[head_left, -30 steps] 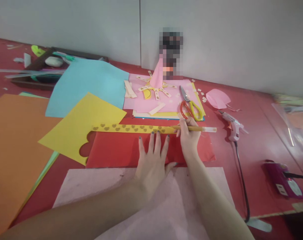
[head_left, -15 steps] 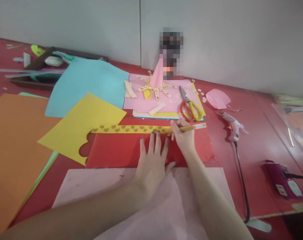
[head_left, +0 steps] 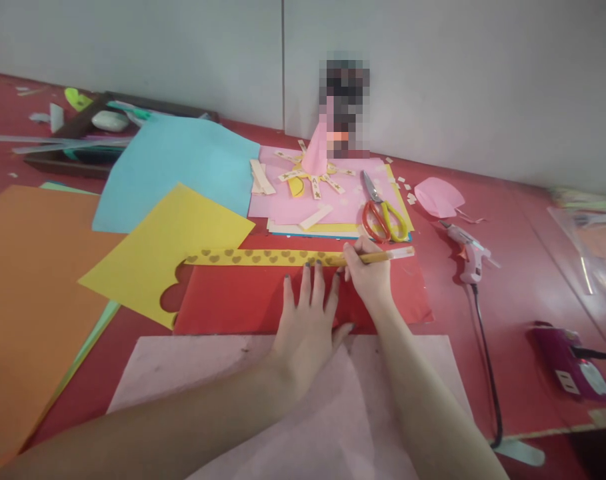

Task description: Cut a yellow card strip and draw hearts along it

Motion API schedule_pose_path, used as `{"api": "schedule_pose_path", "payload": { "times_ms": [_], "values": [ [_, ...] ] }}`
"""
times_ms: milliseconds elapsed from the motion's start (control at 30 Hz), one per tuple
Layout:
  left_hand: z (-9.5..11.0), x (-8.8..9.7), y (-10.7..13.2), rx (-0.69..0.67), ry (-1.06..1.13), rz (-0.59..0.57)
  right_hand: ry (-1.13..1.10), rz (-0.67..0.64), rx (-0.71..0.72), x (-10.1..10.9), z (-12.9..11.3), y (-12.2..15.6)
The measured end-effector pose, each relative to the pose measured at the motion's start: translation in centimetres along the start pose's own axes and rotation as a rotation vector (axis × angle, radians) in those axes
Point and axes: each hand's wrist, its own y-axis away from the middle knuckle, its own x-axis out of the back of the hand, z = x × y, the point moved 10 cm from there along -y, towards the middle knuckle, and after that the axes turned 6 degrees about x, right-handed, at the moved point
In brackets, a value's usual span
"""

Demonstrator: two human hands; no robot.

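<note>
My left hand (head_left: 309, 319) lies flat on a red paper sheet (head_left: 243, 301), fingers spread, fingertips touching the lower edge of a yellow ruler with heart prints (head_left: 253, 257). My right hand (head_left: 367, 275) is closed round a yellow pen (head_left: 390, 255), whose tip rests at the ruler's right end. A pale pink sheet (head_left: 197, 370) lies under both forearms.
Yellow (head_left: 167, 237), blue (head_left: 177, 163) and orange (head_left: 27, 280) sheets lie to the left. Behind the ruler are a pink paper craft (head_left: 315, 170) and red-and-yellow scissors (head_left: 380, 213). A glue gun (head_left: 467, 253) with its cord and a purple power strip (head_left: 567, 363) sit at the right.
My right hand has slid the pen leftward along the ruler's edge, then held still. My left hand has stayed put on the red sheet.
</note>
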Motion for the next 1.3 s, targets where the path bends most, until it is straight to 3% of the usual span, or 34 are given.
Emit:
{"api": "schedule_pose_path", "payload": {
  "times_ms": [867, 1300],
  "values": [
    [0.03, 0.07, -0.03, -0.002, 0.006, -0.006, -0.095, 0.045, -0.025, 0.42, 0.4, -0.02],
    [0.01, 0.09, 0.0, -0.001, 0.013, -0.003, -0.021, 0.009, -0.005, 0.23, 0.01, -0.01]
  ]
}}
